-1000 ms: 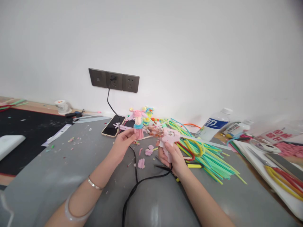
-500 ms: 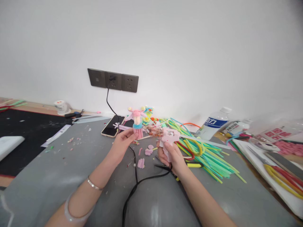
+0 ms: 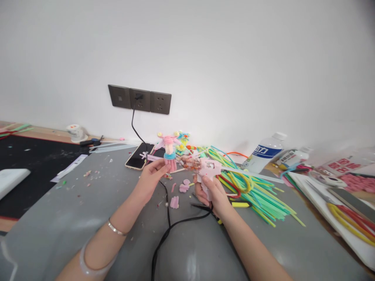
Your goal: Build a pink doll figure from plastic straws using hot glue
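Between the fingertips of my left hand is a small upright pipe-cleaner doll, with a pink top, a blue band and a pink lower part. My right hand is wrapped round the handle of a pink hot glue gun. Its nozzle, crusted with brownish residue, points left at the doll's middle; whether it touches cannot be made out. A long glue stick sticks out of the gun's back. Cut pink pipe-cleaner pieces lie on the grey mat below.
A black cord runs across the grey mat. Green and yellow pipe cleaners lie right, near a bottle and scissors. A phone lies behind my left hand; wall sockets are above.
The doll and the glue gun have shifted very slightly left. Both hands keep their grips, and nothing else has visibly moved.
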`<state>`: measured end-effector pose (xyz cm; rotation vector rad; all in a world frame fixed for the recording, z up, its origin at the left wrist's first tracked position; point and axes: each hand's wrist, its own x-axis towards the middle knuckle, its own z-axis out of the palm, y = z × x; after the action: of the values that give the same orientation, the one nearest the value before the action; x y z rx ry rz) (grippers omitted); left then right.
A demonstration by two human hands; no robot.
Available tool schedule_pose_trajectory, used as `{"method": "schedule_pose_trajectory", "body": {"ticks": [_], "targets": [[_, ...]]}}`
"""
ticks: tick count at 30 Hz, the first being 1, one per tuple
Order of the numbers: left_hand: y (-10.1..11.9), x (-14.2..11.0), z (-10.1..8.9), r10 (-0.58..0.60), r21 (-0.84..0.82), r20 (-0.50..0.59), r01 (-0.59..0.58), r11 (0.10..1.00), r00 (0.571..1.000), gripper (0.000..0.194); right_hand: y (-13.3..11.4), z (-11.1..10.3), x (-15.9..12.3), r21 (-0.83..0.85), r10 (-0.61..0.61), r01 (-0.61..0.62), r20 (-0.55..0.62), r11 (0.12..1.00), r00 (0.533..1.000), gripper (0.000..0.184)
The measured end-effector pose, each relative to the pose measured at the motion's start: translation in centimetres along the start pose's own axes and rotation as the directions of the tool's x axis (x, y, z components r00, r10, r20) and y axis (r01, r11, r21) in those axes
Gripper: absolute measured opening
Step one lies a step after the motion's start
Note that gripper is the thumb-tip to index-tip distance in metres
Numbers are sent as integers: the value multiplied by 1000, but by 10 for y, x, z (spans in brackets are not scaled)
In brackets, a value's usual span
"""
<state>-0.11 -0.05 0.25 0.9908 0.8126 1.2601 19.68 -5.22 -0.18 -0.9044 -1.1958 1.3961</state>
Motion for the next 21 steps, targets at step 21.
{"method": "schedule_pose_trajectory", "body": {"ticks": [21], "targets": [[-5, 3, -4, 34, -10, -17, -34, 999, 999, 29, 2, -2, 0, -59, 30, -30, 4, 998, 1000, 50]]}}
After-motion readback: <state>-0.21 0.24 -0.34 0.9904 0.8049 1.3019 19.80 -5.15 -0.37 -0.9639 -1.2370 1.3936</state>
